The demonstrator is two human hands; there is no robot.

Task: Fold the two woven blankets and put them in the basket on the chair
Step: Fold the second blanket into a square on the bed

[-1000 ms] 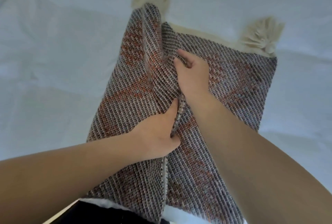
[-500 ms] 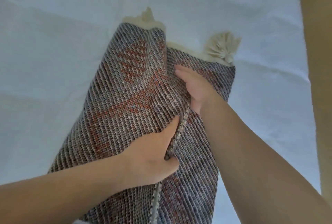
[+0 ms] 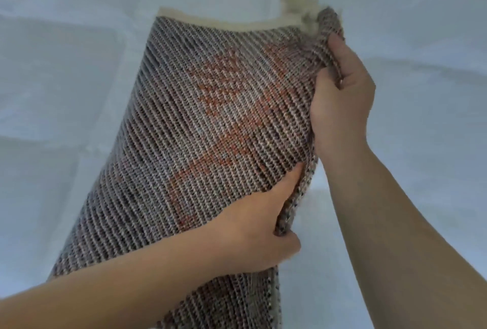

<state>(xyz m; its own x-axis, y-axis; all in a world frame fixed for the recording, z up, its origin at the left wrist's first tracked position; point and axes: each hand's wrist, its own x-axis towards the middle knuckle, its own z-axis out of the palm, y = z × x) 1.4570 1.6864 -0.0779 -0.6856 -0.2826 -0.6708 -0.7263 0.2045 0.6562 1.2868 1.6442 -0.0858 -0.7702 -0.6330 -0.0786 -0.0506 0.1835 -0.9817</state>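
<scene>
One woven blanket, grey-brown with an orange diamond pattern, a cream top hem and a cream tassel, is folded lengthwise and raised off the white sheet. My left hand grips its doubled right edge low down, thumb on the front face. My right hand grips the same edge higher up, near the top corner, fingers curled round the fabric. The second blanket, the basket and the chair are out of view.
A white wrinkled sheet fills the whole background on every side of the blanket. Both my forearms reach in from the bottom of the frame.
The blanket's left half has been folded over onto the right half. Both hands moved right with the edge, and the blanket has lifted off the sheet.
</scene>
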